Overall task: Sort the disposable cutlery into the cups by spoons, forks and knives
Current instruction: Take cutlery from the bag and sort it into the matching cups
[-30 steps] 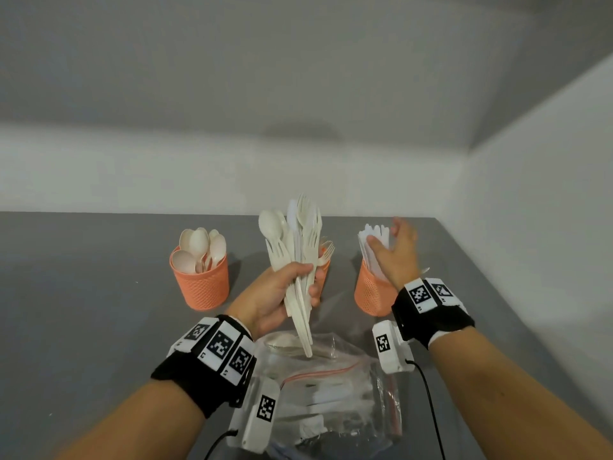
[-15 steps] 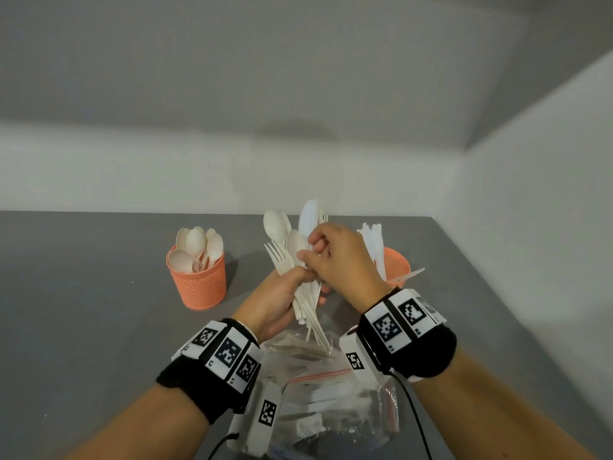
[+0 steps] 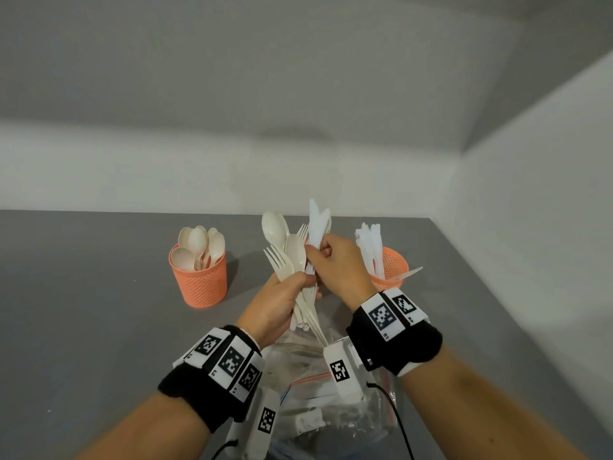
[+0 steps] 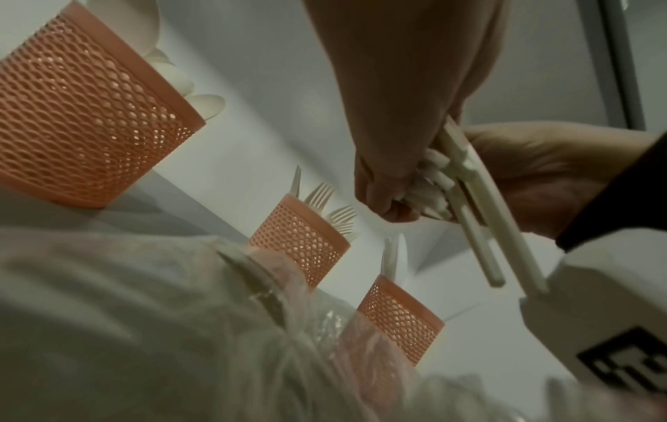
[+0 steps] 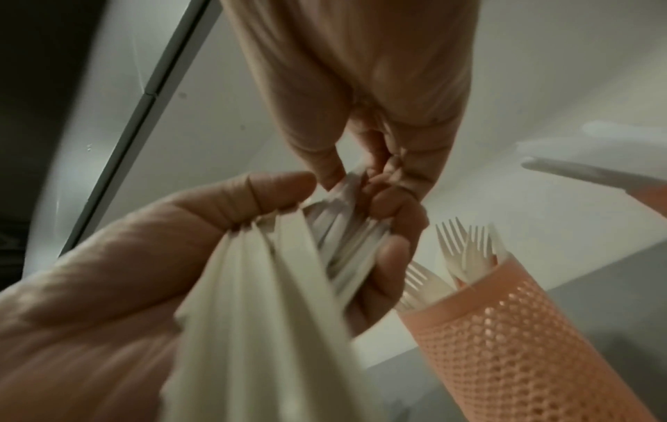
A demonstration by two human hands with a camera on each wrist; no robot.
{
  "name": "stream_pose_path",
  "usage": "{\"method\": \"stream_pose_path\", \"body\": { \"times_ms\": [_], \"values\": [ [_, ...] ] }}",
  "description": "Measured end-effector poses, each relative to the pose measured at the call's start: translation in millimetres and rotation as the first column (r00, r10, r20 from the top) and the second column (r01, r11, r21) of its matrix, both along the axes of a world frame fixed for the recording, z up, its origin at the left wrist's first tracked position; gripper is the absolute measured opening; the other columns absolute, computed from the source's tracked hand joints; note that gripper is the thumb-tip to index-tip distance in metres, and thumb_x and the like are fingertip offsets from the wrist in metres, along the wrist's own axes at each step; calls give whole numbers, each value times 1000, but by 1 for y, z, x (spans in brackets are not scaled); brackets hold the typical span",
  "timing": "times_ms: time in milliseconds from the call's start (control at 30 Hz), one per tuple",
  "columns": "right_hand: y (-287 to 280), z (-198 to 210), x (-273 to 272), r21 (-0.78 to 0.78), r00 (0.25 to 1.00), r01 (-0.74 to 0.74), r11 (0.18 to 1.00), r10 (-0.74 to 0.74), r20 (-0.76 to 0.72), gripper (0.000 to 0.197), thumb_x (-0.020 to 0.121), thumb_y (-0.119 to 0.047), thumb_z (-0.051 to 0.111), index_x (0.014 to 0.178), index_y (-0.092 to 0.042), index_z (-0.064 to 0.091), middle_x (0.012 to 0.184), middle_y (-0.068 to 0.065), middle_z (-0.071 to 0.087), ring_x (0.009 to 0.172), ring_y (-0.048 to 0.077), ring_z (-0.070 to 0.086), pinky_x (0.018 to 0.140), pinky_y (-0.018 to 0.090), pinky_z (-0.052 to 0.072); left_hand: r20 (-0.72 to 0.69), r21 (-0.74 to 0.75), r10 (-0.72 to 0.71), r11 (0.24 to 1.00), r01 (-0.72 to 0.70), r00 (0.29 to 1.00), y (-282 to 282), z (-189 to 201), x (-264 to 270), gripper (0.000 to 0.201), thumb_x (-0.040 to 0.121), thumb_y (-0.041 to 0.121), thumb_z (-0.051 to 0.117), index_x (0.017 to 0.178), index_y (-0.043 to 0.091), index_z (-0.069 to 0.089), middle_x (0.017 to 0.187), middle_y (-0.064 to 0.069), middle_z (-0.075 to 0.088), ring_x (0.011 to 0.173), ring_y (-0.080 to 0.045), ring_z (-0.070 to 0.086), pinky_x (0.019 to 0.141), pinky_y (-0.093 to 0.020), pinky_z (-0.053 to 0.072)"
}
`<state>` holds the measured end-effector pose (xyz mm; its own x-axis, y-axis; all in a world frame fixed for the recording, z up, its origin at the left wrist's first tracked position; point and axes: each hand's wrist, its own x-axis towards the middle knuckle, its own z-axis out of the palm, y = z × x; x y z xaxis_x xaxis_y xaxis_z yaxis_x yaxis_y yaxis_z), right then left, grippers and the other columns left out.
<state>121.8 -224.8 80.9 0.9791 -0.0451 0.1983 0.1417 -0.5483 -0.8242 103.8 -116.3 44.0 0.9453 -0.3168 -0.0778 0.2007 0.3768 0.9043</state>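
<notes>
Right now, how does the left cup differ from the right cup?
The left cup holds cream spoons, bowls up; the right cup holds white knives, and one cream piece pokes sideways over its rim. The left cup stands in full view; the right cup is partly hidden behind the right hand. Both are orange mesh, upright on the grey table.

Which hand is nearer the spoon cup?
Left. The left hand holds the cutlery bundle just right of the spoon cup; the right hand is farther right.

A clear zip bag (image 3: 308, 403) lies on the grey table (image 3: 83, 293).
</notes>
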Motion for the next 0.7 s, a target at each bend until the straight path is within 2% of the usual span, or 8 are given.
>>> {"method": "stream_pose_path", "body": {
  "times_ms": [133, 200, 267, 333, 400, 467, 567, 700],
  "values": [
    [-1, -1, -1, 224, 995, -17, 974, 38, -88, 21, 96, -15, 38, 97, -9, 58, 88, 6, 68, 82, 21, 64, 79, 37, 52, 10, -40, 62, 997, -61, 998, 0, 2, -2, 40, 95, 7, 42, 133, 17, 49, 116, -3, 65, 106, -19, 60, 93, -35, 46],
    [-2, 0, -4, 382, 991, -11, 924, 62, -122, 24, 98, -15, 34, 97, -9, 57, 78, -1, 70, 74, 15, 64, 74, 31, 51, 10, -98, 88, 991, -86, 996, 0, 3, -1, 39, 95, 7, 41, 132, 19, 49, 121, -4, 65, 114, -16, 60, 101, -33, 44],
    [-4, 4, -11, 503, 983, -47, 863, 130, -132, 28, 100, -11, 30, 80, -11, 50, 54, -12, 64, 57, 8, 59, 63, 23, 49, -12, -174, 90, 981, -91, 996, 1, 3, 0, 38, 95, 5, 42, 131, 15, 49, 120, -10, 65, 110, -17, 63, 97, -31, 49],
    [-3, 6, -14, 577, 976, -78, 813, 181, -123, 28, 100, -11, 29, 75, -10, 41, 47, -7, 56, 51, 15, 53, 57, 26, 48, 12, -181, 83, 980, -79, 996, 1, 3, 0, 33, 95, 3, 42, 126, 3, 51, 111, -17, 67, 104, -25, 64, 95, -34, 50],
    [-3, 4, -13, 598, 975, -86, 797, 190, -114, 25, 100, -14, 33, 76, -12, 40, 51, 2, 45, 48, 22, 45, 54, 32, 45, 49, -134, 77, 989, -70, 996, 2, 8, -3, 23, 94, 1, 41, 111, -6, 55, 77, -11, 68, 73, -19, 65, 73, -27, 54],
    [-3, 3, -13, 571, 975, -87, 816, 187, -120, 20, 99, -18, 38, 81, -11, 41, 58, 5, 44, 43, 19, 46, 49, 30, 42, 47, -97, 102, 991, -97, 994, 1, 13, -4, 18, 93, -1, 40, 102, -2, 56, 61, -8, 54, 46, -9, 53, 49, -19, 47],
    [-7, 7, -15, 572, 976, -75, 817, 177, -124, 16, 94, -19, 52, 101, -6, 48, 69, 12, 54, 39, 12, 54, 35, 16, 36, 68, -45, 96, 995, -93, 993, 1, 18, -6, 14, 93, 2, 44, 89, 3, 57, 66, -9, 38, 38, -9, 41, 41, -19, 38],
    [-15, 12, -13, 584, 989, -19, 812, 100, -107, 30, 86, -20, 64, 110, -5, 53, 75, 8, 58, 37, 0, 52, 35, 10, 35, 73, 22, 43, 999, -44, 996, 4, 18, -7, 33, 94, 9, 47, 77, 12, 74, 84, -19, 51, 49, -11, 49, 52, -23, 43]
  ]
}}
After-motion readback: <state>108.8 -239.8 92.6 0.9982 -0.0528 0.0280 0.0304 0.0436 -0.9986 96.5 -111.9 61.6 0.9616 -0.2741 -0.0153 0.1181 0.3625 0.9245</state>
